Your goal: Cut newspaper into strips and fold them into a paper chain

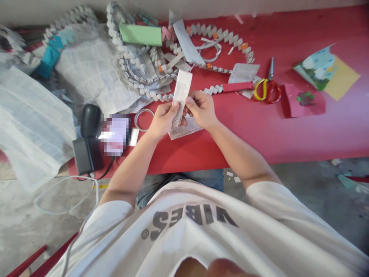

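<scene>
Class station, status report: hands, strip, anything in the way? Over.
Left hand pinching printed strip. Right hand at its right edge, grip unclear. Sheet beneath, seemingly not in the way. Over.

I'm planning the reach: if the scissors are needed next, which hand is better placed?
The right hand, I'd judge: it is nearer the scissors, whose handles point toward the person. The left hand is farther off; both hold the paper strip.

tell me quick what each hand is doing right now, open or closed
Left hand: closed, holding the paper strip.
Right hand: closed, pinching the strip's edge.
</scene>
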Tool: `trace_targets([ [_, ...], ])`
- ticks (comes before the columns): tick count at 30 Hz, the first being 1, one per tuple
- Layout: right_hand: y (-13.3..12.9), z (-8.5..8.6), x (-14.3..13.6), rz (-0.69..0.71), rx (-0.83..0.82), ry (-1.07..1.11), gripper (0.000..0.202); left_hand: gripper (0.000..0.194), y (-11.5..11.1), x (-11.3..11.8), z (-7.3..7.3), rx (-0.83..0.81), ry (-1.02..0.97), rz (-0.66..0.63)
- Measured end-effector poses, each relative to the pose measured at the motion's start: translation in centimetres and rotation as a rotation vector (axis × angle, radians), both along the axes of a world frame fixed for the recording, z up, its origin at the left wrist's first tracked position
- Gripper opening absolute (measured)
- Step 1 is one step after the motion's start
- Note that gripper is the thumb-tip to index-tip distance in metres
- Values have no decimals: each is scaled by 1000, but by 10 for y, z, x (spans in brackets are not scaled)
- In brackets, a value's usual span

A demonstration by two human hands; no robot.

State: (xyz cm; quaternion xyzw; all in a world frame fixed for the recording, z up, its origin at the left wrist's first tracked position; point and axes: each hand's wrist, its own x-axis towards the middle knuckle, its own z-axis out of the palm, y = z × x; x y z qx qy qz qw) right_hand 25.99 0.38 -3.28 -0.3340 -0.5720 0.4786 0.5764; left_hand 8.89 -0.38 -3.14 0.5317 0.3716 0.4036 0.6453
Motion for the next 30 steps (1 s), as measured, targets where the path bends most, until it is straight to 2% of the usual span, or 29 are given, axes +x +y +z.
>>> trace_targets([
  [4, 0, -3, 0, -13, 4, -45, 58, 60, 0, 0, -2, 46, 15, -10],
  [11, 0, -5, 4, -81, 48, -187, 67, 59, -4, -2, -6, 336, 231, 81],
  [20, -4, -8, 3, -68, 57, -239, 58, 65, -6, -2, -9, 329, 233, 224],
  [26, -7, -10, 2, -89, 63, -266, 58, 64, -6, -2, -10, 401, 296, 305],
  [30, -7, -12, 3, -51, 85, -297, 57, 67, -4, -2, -11, 438, 315, 370],
])
